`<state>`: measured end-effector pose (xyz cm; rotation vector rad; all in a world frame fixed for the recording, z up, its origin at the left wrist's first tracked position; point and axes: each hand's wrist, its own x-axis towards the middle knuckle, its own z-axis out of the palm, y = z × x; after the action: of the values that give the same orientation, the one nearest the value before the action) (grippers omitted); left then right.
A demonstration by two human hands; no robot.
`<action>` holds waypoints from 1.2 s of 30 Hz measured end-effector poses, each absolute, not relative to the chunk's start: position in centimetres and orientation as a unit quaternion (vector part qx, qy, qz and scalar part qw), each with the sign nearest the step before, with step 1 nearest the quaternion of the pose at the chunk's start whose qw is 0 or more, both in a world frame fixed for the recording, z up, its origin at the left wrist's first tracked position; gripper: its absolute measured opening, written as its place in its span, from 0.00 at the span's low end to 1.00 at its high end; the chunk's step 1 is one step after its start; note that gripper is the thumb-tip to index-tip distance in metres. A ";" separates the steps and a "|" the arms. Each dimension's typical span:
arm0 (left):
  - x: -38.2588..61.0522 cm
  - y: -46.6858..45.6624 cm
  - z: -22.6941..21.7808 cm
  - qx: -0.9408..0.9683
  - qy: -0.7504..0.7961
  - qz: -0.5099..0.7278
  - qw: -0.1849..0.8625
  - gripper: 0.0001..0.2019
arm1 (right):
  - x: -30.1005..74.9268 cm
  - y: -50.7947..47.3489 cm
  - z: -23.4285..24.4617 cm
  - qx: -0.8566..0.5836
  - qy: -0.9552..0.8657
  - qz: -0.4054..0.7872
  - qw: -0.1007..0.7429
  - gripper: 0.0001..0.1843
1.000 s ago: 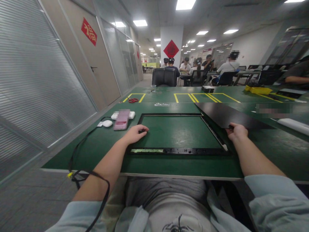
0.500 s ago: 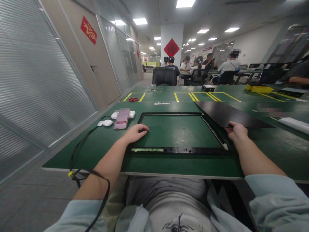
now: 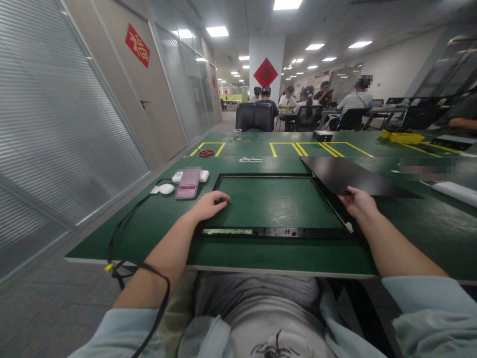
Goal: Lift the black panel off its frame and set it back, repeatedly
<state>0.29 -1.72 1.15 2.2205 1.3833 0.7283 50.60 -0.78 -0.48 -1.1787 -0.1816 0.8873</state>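
A black rectangular frame (image 3: 266, 232) lies flat on the green table, with a pale green circuit strip (image 3: 227, 231) along the left part of its near bar. My left hand (image 3: 211, 205) is closed over the frame's left bar, fingers curled to the inner side; the fingertips are partly hidden. On the right, my right hand (image 3: 358, 203) grips the near edge of a thin black panel (image 3: 346, 174), thumb on top and fingers beneath. The panel is tilted, its left corner by the frame's far right corner.
A phone (image 3: 189, 183) lies left of the frame, beside a white round object (image 3: 166, 189) with a black cord. Red scissors (image 3: 206, 153), small white pieces (image 3: 251, 159) and a clear cup (image 3: 237, 134) are farther back. A yellow object (image 3: 402, 137) sits far right; people sit beyond the table.
My right hand has shifted slightly left along the panel's near edge, with its fingers now more underneath. The panel's right end has moved a little left. My left hand and the frame stay put.
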 end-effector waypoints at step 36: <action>-0.6 0.7 -0.6 0.590 0.524 0.528 0.315 0.24 | 46.4 -4.8 3.0 -0.461 -0.308 0.540 0.633 0.11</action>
<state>-0.57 0.73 -0.56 1.5546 1.3799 1.3898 46.44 -4.75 3.01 -1.0538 -0.7043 1.2352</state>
